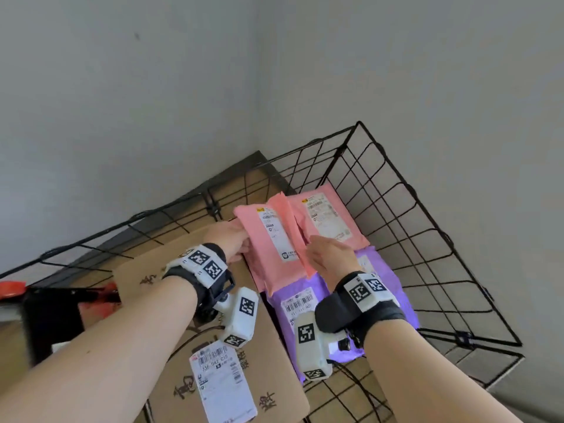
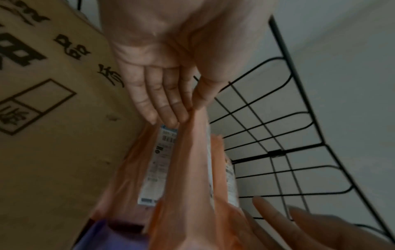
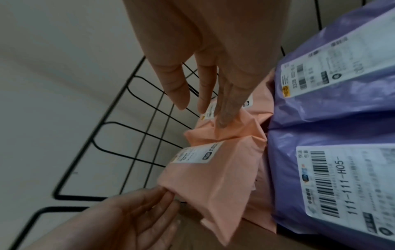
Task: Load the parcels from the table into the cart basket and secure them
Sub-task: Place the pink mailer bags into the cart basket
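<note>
Pink plastic mailer bag (image 1: 262, 251): my left hand (image 1: 235, 244) pinches its edge, right hand (image 1: 329, 256) lays straight fingers on top; slick, could slide away.

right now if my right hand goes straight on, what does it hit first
Probably the pink parcel's flap: fingertips of the right hand look to touch it, though contact is hard to confirm.

Parcel-handling corner of a plain room
Bare grey walls (image 1: 152, 87) meet behind a wire basket (image 1: 439, 233) holding labelled mailers (image 1: 268, 239) beside a printed carton (image 1: 268, 361).
</note>
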Demonstrator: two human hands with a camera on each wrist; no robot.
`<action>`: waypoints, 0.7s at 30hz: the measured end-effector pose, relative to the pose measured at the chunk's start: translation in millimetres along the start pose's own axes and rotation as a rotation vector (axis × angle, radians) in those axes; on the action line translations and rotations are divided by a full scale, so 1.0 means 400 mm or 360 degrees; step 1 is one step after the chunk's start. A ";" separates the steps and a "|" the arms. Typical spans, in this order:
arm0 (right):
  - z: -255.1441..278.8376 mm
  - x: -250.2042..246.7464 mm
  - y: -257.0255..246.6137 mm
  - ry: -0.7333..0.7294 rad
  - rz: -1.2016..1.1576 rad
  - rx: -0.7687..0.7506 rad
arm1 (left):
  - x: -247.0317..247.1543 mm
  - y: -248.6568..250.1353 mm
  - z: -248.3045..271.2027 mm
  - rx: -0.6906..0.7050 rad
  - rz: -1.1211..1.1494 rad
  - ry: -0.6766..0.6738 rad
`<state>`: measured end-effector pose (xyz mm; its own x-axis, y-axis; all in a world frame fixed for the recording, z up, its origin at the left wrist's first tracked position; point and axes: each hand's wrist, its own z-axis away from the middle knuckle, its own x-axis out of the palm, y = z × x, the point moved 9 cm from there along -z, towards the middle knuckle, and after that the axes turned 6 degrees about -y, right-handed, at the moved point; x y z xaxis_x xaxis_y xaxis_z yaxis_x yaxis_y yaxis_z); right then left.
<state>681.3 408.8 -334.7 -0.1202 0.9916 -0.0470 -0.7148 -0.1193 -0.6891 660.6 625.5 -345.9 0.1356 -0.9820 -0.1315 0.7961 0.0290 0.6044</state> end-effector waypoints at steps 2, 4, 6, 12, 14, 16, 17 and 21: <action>-0.029 0.014 0.014 -0.0008 0.0028 0.0030 | -0.014 -0.012 -0.030 -0.0022 -0.0111 0.0053; -0.049 0.021 0.020 -0.0012 0.0053 0.0052 | -0.018 -0.020 -0.049 -0.0015 -0.0185 0.0080; -0.069 0.030 0.016 -0.0037 0.0327 0.0038 | -0.007 -0.015 -0.066 0.0055 -0.0227 0.0071; -0.117 0.017 0.036 -0.0027 0.1440 0.0038 | 0.136 0.014 -0.088 0.0161 -0.0241 -0.0349; -0.105 0.002 0.059 -0.0030 0.0749 0.0075 | 0.179 0.001 -0.095 0.0118 -0.0383 -0.0465; -0.085 -0.009 0.095 0.0026 -0.0078 0.0186 | 0.201 -0.017 -0.102 0.0066 -0.0524 -0.0510; -0.071 -0.024 0.097 0.0089 -0.0311 0.0203 | 0.204 -0.023 -0.108 0.0059 -0.0594 -0.0504; -0.032 -0.075 0.095 0.0064 -0.0550 0.0224 | 0.210 -0.018 -0.115 0.0102 -0.0779 -0.0464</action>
<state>666.7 375.0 -368.5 0.1700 0.9753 0.1410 -0.7966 0.2202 -0.5630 693.5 551.4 -397.4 -0.4155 -0.8893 -0.1912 0.6866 -0.4445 0.5753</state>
